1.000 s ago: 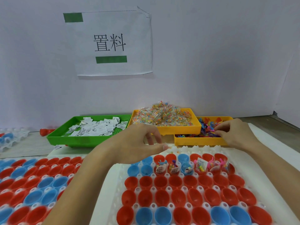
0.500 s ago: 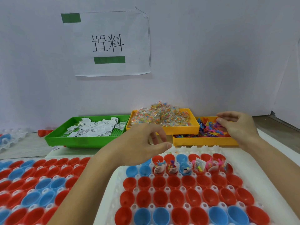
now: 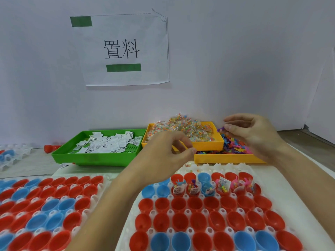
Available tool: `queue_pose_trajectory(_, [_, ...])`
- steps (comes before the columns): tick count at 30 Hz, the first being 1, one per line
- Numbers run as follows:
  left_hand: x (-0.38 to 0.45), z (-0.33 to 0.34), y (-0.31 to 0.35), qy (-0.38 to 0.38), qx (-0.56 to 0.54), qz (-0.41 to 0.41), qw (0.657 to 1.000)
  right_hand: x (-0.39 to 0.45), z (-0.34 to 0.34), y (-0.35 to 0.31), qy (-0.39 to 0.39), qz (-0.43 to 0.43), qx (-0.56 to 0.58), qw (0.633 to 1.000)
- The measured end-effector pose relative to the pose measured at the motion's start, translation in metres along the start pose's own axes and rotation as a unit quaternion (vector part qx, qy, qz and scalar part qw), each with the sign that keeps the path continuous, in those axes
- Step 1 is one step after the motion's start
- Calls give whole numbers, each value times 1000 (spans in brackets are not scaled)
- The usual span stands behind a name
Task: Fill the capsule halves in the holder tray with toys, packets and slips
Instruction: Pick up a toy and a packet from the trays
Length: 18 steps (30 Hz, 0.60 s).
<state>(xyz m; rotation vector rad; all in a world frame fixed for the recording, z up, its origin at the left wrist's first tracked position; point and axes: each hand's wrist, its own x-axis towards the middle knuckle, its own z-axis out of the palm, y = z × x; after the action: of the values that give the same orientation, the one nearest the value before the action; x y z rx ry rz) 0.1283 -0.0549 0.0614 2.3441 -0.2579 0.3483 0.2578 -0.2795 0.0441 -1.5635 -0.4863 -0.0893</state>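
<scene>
A white holder tray [image 3: 272, 180] lies in front of me, full of red and blue capsule halves [image 3: 195, 221]. Several halves in its second row [image 3: 208, 190] hold toys, packets and slips. My right hand [image 3: 257, 136] hovers over the yellow toy tray [image 3: 226, 158] and pinches a small purple toy [image 3: 220, 129] between thumb and fingers. My left hand [image 3: 166, 153] hangs above the holder tray's far edge, fingers loosely curled, with nothing visible in it. The yellow packet tray [image 3: 208, 144] and the green slip tray [image 3: 94, 158] stand behind.
A second holder tray [image 3: 107, 178] of red and blue halves lies at the left. A red half [image 3: 49, 148] and a clear plastic tray [image 3: 12, 158] sit at the far left. The wall with a paper sign [image 3: 123, 49] rises just behind the trays.
My right hand has risen from the toy pile with a purple toy pinched in it. My left hand has stayed almost where it was, over the holder tray's far edge.
</scene>
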Motion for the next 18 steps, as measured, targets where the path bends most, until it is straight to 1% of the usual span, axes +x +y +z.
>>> queue_pose_trajectory(3, [2,6,4,63,-72,-21,995,-12,28,-22,-82,-36,-14,996])
queue_pose_trajectory(5, [3,9,7,98,-120,-32,987,-20,46,-31,-116,-59,-32,991])
queue_pose_trajectory(7, [3,7,10,129,-142,-27,981,-26,59,-37,-138,-65,-30,988])
queue_pose_trajectory(9, [3,4,10,151,-161,-25,975,-30,65,-42,-134,-71,-30,988])
queue_pose_trajectory(13, [4,0,9,170,-206,-39,963,-33,65,-50,-121,-80,-75,987])
queue_pose_trajectory(18, [3,-3,6,186,-313,-63,929,-36,62,-54,-145,-79,-103,981])
